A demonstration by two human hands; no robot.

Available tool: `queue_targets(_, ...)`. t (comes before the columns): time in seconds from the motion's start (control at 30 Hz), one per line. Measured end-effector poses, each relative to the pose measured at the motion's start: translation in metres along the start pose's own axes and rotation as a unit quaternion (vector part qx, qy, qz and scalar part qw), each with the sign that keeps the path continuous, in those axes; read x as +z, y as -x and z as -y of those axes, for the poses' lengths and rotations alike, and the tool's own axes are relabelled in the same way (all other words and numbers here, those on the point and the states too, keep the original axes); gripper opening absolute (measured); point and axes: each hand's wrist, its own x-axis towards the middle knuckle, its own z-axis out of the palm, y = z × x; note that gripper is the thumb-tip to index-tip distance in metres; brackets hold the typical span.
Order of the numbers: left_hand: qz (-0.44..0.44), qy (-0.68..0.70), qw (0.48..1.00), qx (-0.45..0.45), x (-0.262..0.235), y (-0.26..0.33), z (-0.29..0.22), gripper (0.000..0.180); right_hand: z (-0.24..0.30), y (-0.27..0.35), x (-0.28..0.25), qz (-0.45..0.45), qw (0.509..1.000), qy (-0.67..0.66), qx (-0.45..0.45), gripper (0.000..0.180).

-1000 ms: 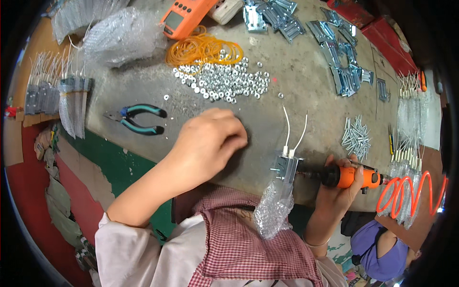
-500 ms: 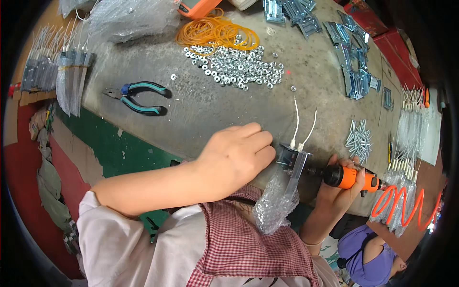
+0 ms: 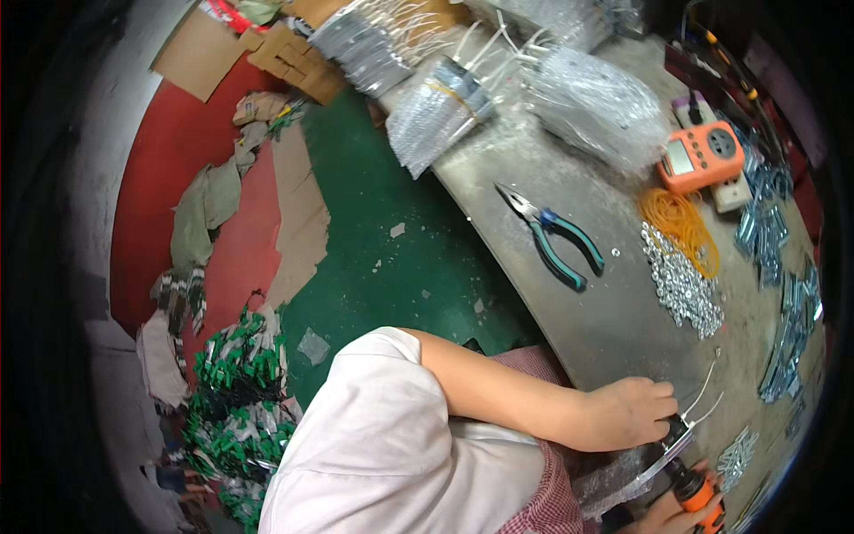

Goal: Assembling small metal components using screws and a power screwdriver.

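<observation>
My left hand [image 3: 627,415] reaches over the table's near edge, fingers curled and closed at a narrow metal part with two white wires [image 3: 677,435]. The fingertips are partly hidden at the part's dark end bracket. Bubble wrap [image 3: 614,479] covers the lower length of this part. Low in the view, my right hand [image 3: 665,516] grips an orange power screwdriver [image 3: 694,491], its dark nose pointing at the bracket; whether the tip touches cannot be made out. Pliers with teal handles [image 3: 556,236] lie open on the table, beyond my left hand.
Beyond lie nuts [image 3: 680,283], orange rubber bands [image 3: 680,227], an orange meter [image 3: 703,156] and metal brackets [image 3: 777,343]. Screws [image 3: 737,458] are right of the part. Wrapped bundles [image 3: 440,111] stand at the far table edge. Green-and-black heaps [image 3: 240,392] sit on the floor at left.
The view has swung left, so the table things, both hands and the metal part now sit farther right and lower. Both hands stay at the metal part, the screwdriver still in the right.
</observation>
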Motion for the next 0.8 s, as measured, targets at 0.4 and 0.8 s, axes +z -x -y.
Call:
queue_targets(0.4,0.014,0.042,0.999,-0.012,0.001,0.002,0.004,0.012,-0.012,0.006,0.022,-0.043,0.997,0.043,-0.038,0.026)
queue_targets(0.8,-0.025,0.072,0.997,-0.012,-0.003,0.004,-0.002,0.011,-0.017,-0.002,0.019,-0.048,0.996,0.058,-0.038,0.027)
